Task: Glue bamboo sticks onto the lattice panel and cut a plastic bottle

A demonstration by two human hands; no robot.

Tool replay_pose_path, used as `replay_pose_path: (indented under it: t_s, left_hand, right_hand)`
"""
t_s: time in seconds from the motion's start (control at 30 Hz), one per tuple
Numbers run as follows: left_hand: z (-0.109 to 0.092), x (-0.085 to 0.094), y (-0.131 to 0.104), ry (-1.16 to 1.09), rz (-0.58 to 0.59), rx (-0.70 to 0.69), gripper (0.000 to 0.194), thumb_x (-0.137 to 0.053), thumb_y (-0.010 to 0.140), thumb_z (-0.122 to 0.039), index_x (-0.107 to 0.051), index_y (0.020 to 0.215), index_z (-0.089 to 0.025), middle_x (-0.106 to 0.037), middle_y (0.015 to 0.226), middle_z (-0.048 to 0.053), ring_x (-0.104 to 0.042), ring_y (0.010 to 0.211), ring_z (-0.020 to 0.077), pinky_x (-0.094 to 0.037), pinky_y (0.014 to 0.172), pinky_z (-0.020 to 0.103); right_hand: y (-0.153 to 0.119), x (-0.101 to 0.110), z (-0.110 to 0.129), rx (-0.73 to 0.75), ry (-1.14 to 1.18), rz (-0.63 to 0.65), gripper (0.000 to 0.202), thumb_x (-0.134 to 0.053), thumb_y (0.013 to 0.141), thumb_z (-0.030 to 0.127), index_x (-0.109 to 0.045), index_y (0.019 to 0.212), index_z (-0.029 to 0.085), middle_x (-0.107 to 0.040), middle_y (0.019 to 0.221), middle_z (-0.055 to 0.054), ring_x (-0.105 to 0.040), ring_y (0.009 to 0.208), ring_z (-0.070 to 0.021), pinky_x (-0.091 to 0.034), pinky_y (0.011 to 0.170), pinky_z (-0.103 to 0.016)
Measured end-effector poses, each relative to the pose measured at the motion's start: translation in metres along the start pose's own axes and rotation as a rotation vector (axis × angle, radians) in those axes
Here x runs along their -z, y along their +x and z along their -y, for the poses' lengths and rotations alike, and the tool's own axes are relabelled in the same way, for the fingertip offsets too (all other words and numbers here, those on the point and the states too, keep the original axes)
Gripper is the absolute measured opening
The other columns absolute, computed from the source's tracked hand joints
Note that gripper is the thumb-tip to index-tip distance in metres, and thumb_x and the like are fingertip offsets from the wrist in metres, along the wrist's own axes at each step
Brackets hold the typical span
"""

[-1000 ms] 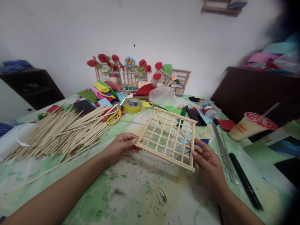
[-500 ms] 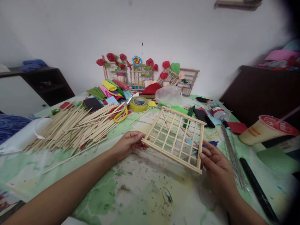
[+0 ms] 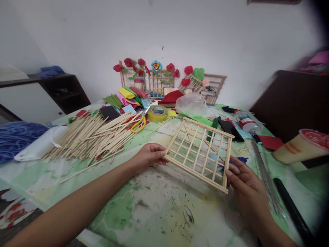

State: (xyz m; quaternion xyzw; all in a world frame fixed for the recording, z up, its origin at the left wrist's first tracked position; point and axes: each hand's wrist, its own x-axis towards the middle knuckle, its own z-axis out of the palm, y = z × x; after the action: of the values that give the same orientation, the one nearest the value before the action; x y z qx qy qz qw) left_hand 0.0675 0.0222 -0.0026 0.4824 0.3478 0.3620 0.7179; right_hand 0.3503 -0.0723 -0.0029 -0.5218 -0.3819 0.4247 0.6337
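Between my hands, tilted above the table, is a wooden stick lattice [image 3: 189, 150] with crossed thin bars and doubled edges. My left hand [image 3: 149, 157] pinches its near left corner between thumb and fingers. On the opposite side, my right hand [image 3: 244, 180] grips the right edge close to the near corner. Left of the lattice lies a loose heap of wooden sticks [image 3: 95, 135], with yellow-and-red-handled scissors [image 3: 138, 124] on its far right end. A roll of yellowish tape [image 3: 157, 114] sits just behind the scissors.
Lattices with red paper flowers [image 3: 161, 80] lean on the wall. Folded coloured paper [image 3: 125, 97] and a plastic bag [image 3: 190, 104] lie before them. To the right are a black phone [image 3: 231, 130], a plastic bottle [image 3: 247, 122], metal wires [image 3: 267, 181] and a drink cup [image 3: 300, 146].
The whole scene has shifted slightly to the right in view as the head turned left. Both hands keep the same hold on the lattice, whose tilt looks much the same.
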Motion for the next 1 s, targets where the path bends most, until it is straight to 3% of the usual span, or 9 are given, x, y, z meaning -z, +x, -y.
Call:
replay_pose_path:
  t_s: [0.27, 0.47, 0.57, 0.63, 0.77, 1.0]
  left_hand:
    - [-0.001, -0.002, -0.001, 0.053, -0.066, 0.051, 0.037, -0.083, 0.055, -0.033, -0.065, 0.078, -0.010, -0.070, 0.065, 0.006, -0.064, 0.055, 0.0119, -0.049, 0.055, 0.020]
    - [0.002, -0.007, -0.002, -0.004, -0.066, 0.024, 0.033, -0.082, 0.058, -0.031, -0.068, 0.079, -0.010, -0.071, 0.068, 0.004, -0.065, 0.059, 0.0108, -0.052, 0.058, 0.019]
    - [0.007, -0.007, 0.000, -0.008, -0.068, 0.009, 0.030, -0.082, 0.059, -0.029, -0.068, 0.079, -0.011, -0.071, 0.068, 0.003, -0.065, 0.058, 0.0099, -0.052, 0.058, 0.018]
    - [0.010, -0.007, 0.001, 0.005, -0.068, 0.001, 0.029, -0.081, 0.060, -0.029, -0.069, 0.079, -0.011, -0.071, 0.067, 0.003, -0.065, 0.057, 0.0095, -0.052, 0.057, 0.018]
    - [0.014, -0.007, 0.000, 0.033, -0.054, -0.019, 0.028, -0.080, 0.062, -0.029, -0.070, 0.082, -0.012, -0.072, 0.071, 0.003, -0.065, 0.058, 0.0096, -0.053, 0.060, 0.019]
    - [0.015, -0.007, -0.001, 0.057, -0.044, -0.016, 0.029, -0.080, 0.062, -0.032, -0.070, 0.083, -0.013, -0.072, 0.072, 0.003, -0.066, 0.059, 0.0109, -0.053, 0.061, 0.021]
  right_hand:
    - [-0.001, 0.003, -0.003, -0.002, -0.015, 0.012, 0.051, -0.071, 0.075, 0.033, -0.055, 0.123, 0.028, -0.066, 0.113, -0.005, -0.061, 0.103, -0.0192, -0.051, 0.077, -0.023]
    - [-0.001, 0.002, -0.004, -0.081, -0.015, 0.032, 0.065, -0.066, 0.076, 0.047, -0.043, 0.136, 0.034, -0.064, 0.114, -0.007, -0.066, 0.077, -0.0188, -0.054, 0.066, -0.032]
    - [-0.001, 0.000, -0.005, -0.091, -0.035, 0.127, 0.088, -0.074, 0.068, 0.043, -0.028, 0.143, 0.034, -0.064, 0.114, -0.010, -0.066, 0.080, -0.0220, -0.054, 0.070, -0.037]
    - [-0.002, -0.003, -0.005, -0.108, -0.040, 0.161, 0.094, -0.079, 0.064, 0.039, -0.027, 0.142, 0.032, -0.064, 0.113, -0.011, -0.066, 0.084, -0.0230, -0.053, 0.074, -0.038]
    - [-0.005, -0.009, -0.005, -0.180, -0.051, 0.161, 0.087, -0.081, 0.060, 0.038, -0.036, 0.133, 0.028, -0.064, 0.110, -0.011, -0.066, 0.076, -0.0208, -0.053, 0.063, -0.032]
    - [-0.006, -0.009, -0.007, -0.190, -0.115, 0.114, 0.099, -0.084, 0.054, 0.038, -0.030, 0.135, 0.023, -0.067, 0.088, -0.007, -0.064, 0.066, -0.0199, -0.049, 0.048, -0.026]
